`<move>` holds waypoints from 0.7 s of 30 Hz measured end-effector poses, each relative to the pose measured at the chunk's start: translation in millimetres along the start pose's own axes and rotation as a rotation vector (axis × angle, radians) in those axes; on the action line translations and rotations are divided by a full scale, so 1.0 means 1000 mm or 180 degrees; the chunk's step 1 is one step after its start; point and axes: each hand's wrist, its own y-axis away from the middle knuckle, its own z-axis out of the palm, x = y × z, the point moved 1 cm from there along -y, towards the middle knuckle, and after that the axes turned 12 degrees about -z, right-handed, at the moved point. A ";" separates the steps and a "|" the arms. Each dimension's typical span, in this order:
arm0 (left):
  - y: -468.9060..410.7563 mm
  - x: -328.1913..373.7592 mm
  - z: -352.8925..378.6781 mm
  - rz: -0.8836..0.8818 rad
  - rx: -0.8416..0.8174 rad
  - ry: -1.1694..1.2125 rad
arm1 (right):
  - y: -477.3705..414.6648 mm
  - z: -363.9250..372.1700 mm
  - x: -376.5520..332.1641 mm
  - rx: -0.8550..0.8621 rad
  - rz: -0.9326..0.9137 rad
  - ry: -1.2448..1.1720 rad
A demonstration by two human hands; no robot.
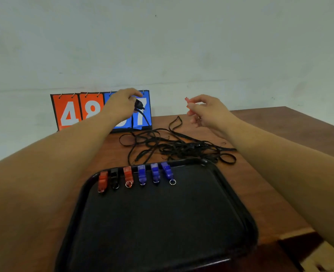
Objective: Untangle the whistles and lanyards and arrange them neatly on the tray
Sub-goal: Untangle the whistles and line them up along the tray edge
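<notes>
On the table (270, 134), near side: black tray (229, 189) with a row of six whistles (142, 174) along its far rim. Left to right they run orange, black, orange, blue, blue, blue, with key rings pointing toward the camera. Rest of the tray surface is bare.

Just behind the tray, a tangled pile of black lanyards (178, 147) lies on the table, with loops spilling right and left.

Left hand (121, 107) is raised in front of the scoreboard (70, 112), fingers curled round a black whistle (139, 105). A black cord hangs from that whistle down into the pile.

Right hand (205, 112) is raised over the table, well apart from the left, and pinches a red whistle (187, 104) between thumb and fingertips, other fingers loosely bent.

The scoreboard stands at the table's far edge against the wall (182, 46) and shows 48 on orange; on the blue half only a 7 is readable, the rest hidden by the arm.
</notes>
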 end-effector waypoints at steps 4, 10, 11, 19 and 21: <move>0.012 0.008 -0.004 -0.0344 -0.0123 0.0432 | 0.023 -0.011 -0.004 -0.0133 0.0095 -0.0115; 0.030 0.002 -0.004 -0.0357 -0.0104 -0.0267 | 0.047 -0.026 -0.005 -0.0256 0.0250 0.0276; 0.033 0.002 -0.005 -0.0539 -0.0121 -0.0263 | 0.050 -0.029 -0.004 -0.0274 0.0267 0.0408; 0.033 0.005 0.011 -0.0689 -0.0339 0.0608 | 0.051 -0.050 0.029 -0.0136 0.0631 0.0372; 0.033 0.007 0.020 -0.0797 -0.0452 0.1227 | 0.047 -0.049 0.032 0.0031 0.0735 -0.0154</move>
